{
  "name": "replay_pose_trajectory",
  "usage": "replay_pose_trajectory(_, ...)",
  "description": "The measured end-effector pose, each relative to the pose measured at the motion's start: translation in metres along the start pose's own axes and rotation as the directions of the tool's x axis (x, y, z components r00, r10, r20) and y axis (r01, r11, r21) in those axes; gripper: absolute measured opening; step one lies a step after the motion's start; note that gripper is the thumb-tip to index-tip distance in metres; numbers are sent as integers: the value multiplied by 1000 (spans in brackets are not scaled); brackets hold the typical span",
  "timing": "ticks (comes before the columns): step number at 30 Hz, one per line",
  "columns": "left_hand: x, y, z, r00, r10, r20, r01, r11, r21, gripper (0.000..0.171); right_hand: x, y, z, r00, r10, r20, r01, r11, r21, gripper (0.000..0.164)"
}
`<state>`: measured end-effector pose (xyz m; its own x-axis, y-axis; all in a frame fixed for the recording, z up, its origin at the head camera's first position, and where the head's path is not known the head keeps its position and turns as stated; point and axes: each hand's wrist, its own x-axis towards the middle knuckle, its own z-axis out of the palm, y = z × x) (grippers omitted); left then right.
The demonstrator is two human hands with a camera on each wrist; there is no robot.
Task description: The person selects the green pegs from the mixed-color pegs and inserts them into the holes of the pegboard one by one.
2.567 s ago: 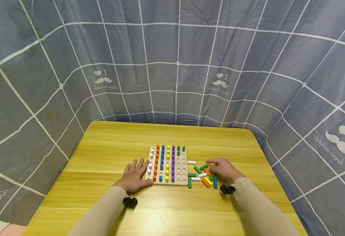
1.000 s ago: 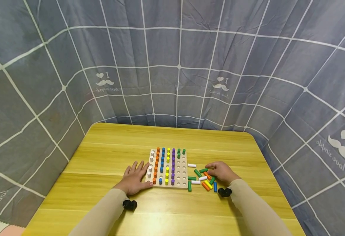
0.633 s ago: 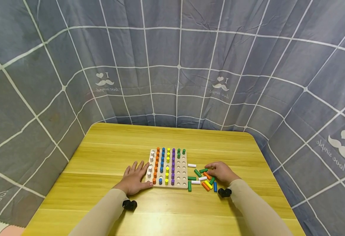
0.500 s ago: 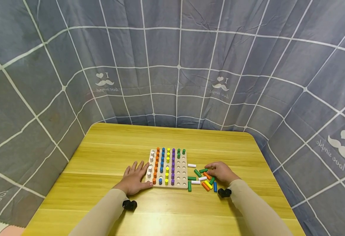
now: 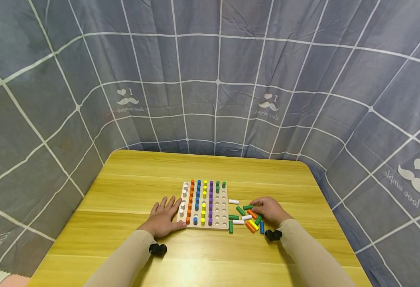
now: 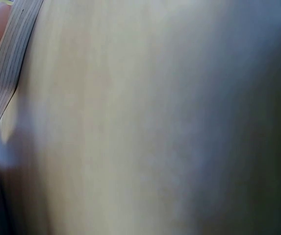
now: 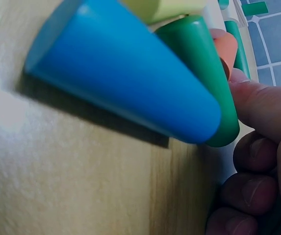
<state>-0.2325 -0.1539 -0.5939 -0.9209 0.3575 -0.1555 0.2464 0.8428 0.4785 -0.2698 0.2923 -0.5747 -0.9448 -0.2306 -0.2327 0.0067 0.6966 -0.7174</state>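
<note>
1. The rectangular pale wooden pegboard (image 5: 220,213) is best kept steady by the left hand (image 5: 160,220), which is laid at its left edge with fingers spread apart
2. To the right of the pegboard, the right hand (image 5: 270,210) is placed at a smooth green cylindrical peg (image 5: 248,207) and a smooth orange cylindrical peg (image 5: 252,214); whether either is clamped cannot be told
3. One peg should be pinched squarely and lifted straight, its neighbours left undisturbed
4. The pegboard is supported by a yellow wood-grain table (image 5: 181,163); beyond it, a grey white-gridded fabric curtain (image 5: 199,59) is hung
</note>
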Motion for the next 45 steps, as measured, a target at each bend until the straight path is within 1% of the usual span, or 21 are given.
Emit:
replay_pose_trajectory(3, -1, 1, 0, 1000, -5, 8, 5, 1000, -3, 106, -1, 1, 1, 1000, 0, -9, 0, 1000, 14, 24)
replay_pose_trajectory(10, -1, 0, 2, 1000, -7, -7, 7, 1000, -7, 104, -2, 3, 2, 999, 29, -27, -27, 996, 83, 25)
replay_pose_trajectory(15, 0, -2, 2, 1000, -11, -4, 11, 1000, -7, 104, -3, 3, 1, 999, 37, -39, -34, 996, 80, 25)
replay_pose_trajectory(20, -1, -1, 1, 1000, -13, 14, 13, 1000, 9, 105, -3, 1, 0, 997, 49, -63, -44, 996, 80, 26)
replay_pose_trajectory(26, -5, 3, -3, 1000, 9, 7, -9, 1000, -11, 105, 2, -1, -1, 993, 52, -102, -40, 993, 111, 26)
replay_pose_trajectory(30, -5, 5, -6, 1000, 8, 13, -8, 1000, -14, 103, 8, -8, -1, 991, 40, -126, -26, 993, 114, 27)
replay_pose_trajectory(35, -4, 7, -10, 999, -14, 43, 14, 1000, 11, 102, 15, -22, 1, 987, 24, -157, -5, 993, 120, 27)
replay_pose_trajectory(37, -3, 7, -10, 999, -17, 44, 16, 1000, 15, 102, 18, -28, 3, 986, 24, -166, -2, 991, 132, 27)
replay_pose_trajectory(40, -2, 5, -7, 1000, -12, 28, 12, 1000, 3, 102, 22, -37, 6, 984, 16, -177, 9, 990, 140, 27)
replay_pose_trajectory(43, 0, 2, -3, 1000, -5, 11, 5, 1000, -5, 103, 26, -45, 10, 980, -9, -198, 32, 993, 117, 27)
replay_pose_trajectory(45, 0, 2, -3, 1000, -11, 18, 11, 1000, 0, 103, 29, -49, 14, 978, -28, -208, 51, 993, 103, 27)
